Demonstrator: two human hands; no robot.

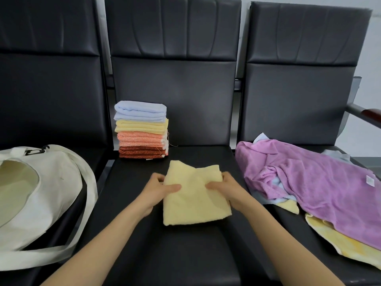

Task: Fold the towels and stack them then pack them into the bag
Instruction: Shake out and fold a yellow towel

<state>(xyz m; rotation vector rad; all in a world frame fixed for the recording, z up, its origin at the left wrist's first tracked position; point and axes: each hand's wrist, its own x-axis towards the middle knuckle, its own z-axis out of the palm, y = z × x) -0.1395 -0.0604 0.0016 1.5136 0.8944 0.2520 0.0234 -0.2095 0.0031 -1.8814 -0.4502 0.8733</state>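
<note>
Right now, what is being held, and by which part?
The folded yellow towel: the left hand grips its left edge, the right hand its right edge, thumbs on top.

Two bare forearms (115,240) show in frame, the left from 7 o'clock, the right from 5 o'clock, each slim and tapering to the wrist. The left hand (162,188) and right hand (223,187), at centre, are likewise uncovered to the fingertips. Fingernail detail is too soft to make out.
</note>
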